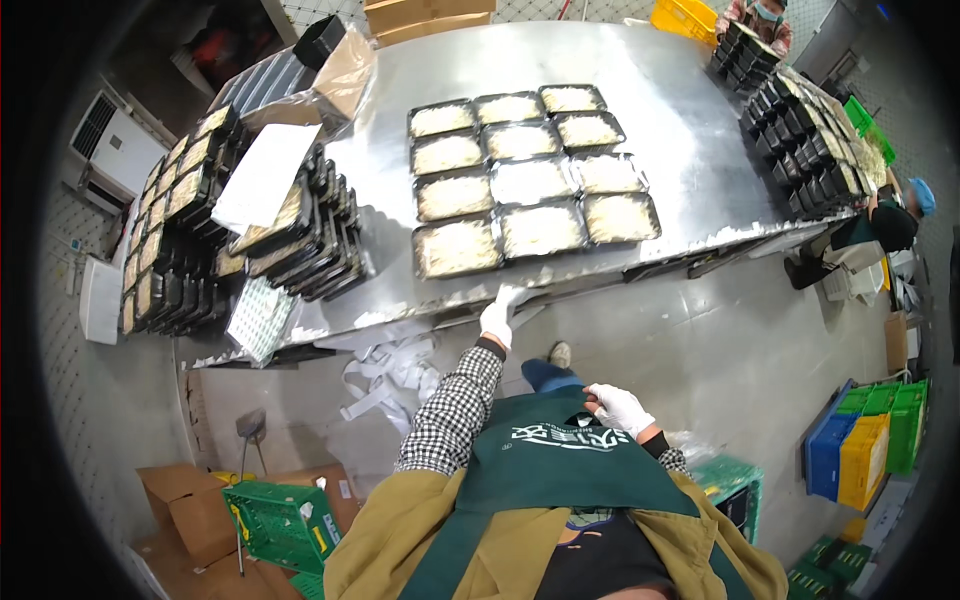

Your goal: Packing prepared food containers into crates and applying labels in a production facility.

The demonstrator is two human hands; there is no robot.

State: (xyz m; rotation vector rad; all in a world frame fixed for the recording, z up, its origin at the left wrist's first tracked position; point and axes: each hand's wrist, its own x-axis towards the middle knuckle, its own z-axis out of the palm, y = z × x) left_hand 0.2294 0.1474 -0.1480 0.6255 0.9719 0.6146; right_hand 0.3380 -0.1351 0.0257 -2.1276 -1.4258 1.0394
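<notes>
My left hand (498, 319), in a white glove, reaches to the front edge of the steel table (660, 67). Something whitish shows at its fingertips, but glove and strip cannot be told apart. My right hand (619, 409), also white-gloved, is held in front of my green apron (570, 465) with its fingers curled; whether it grips anything is unclear. Beyond the left hand, several black plastic trays of pale shredded food (457, 244) lie in rows on the table. One tray in the middle (532, 180) looks bright white with glare.
Stacked filled trays (315, 240) stand at left, with a white sheet (266, 180) on top. More stacks (806, 135) are at right, near two other people (885, 225). White strips (394, 375) litter the floor. Green crates (281, 521) and cardboard boxes (187, 510) lie behind left.
</notes>
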